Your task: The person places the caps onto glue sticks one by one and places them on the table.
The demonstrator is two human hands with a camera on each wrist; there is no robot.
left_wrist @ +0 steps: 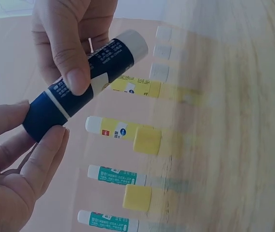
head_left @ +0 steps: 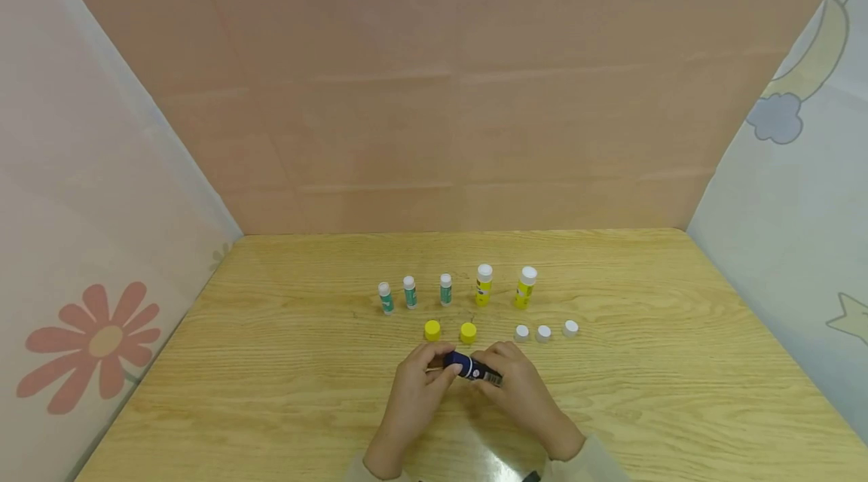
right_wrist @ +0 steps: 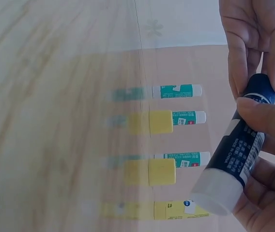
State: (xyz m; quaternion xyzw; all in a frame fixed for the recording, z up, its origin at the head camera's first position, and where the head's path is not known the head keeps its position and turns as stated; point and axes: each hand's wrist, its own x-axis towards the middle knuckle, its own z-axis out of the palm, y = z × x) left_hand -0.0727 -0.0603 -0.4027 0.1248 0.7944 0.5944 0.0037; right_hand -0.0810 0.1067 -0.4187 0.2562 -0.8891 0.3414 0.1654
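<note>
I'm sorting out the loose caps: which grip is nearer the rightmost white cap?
Right. The right grip is left of the rightmost white cap and toward the person; the left grip is farther left, on the left end of the navy glue stick.

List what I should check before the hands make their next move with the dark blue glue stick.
1. Left hand holding the dark blue cap: ok.
2. Right hand gripping the body of the dark blue glue stick: ok.
3. Cap fully tight: cannot tell; a white ring shows between cap and body.
4. Three green glue sticks and two yellow glue sticks upright: ok.
5. Two yellow caps and three white caps on the table, apart from one another: ok.
</note>
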